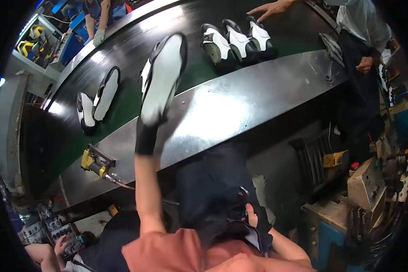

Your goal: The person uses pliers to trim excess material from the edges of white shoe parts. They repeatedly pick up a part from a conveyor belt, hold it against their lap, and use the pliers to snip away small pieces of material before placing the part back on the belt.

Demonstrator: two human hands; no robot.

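Note:
My left arm reaches forward over the bench, a black cuff at its wrist. My left hand, blurred by motion, is closed at the lower end of a black shoe whose pale sole faces up. Part of another black-and-white shoe shows behind it. Low near my body, my right hand grips a dark piece with a white panel; it looks like a shoe upper, but much of it is hidden. A pair of shoes lies on the dark conveyor belt to the left.
Several black-and-white shoes stand farther right, a co-worker's hand above them. A yellow nail gun with a hose lies on the metal ledge. Another worker's gloved hand rests at the far edge. A machine box stands at right.

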